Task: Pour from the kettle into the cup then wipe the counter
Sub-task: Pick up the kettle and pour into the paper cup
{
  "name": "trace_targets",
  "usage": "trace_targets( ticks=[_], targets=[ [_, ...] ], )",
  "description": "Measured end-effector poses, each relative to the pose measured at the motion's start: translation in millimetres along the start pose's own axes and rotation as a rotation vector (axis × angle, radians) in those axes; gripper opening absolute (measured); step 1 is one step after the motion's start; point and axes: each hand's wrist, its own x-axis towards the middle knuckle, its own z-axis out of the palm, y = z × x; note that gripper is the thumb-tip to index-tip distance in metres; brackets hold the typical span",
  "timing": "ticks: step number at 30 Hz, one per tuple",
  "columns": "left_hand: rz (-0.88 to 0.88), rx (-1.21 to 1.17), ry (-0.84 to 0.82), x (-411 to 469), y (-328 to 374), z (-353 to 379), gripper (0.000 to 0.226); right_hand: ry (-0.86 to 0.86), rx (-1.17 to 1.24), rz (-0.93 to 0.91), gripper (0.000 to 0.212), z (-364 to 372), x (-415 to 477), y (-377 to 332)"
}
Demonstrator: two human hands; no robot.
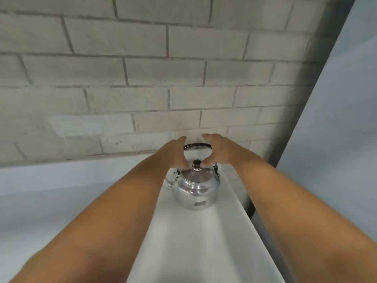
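Observation:
A shiny metal kettle (194, 188) stands upright on the white counter (195, 242), close to the brick wall. Its lid has a dark knob and its dark handle arches up behind the lid, with the spout to the left. My left hand (174, 153) reaches in from the left of the handle, fingers spread, its fingertips by the lid's left side. My right hand (218, 150) comes from the right, fingers apart, its thumb near the lid knob. Neither hand is closed around the handle. No cup or cloth is in view.
A grey brick wall (142, 78) rises right behind the kettle. The counter's right edge drops off beside a dark post (318, 78) and a pale panel (336, 139). A lower white surface (51, 201) lies to the left.

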Motion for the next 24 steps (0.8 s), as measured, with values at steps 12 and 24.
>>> trace_targets(
  ticks=[12,24],
  targets=[
    [0.098,0.058,0.099,-9,8,10,0.06,0.103,0.079,-0.186,0.061,19,8,5],
    [0.162,-0.237,0.223,-94,-21,-37,0.056,0.382,0.402,-0.107,0.023,17,-39,-16]
  ],
)
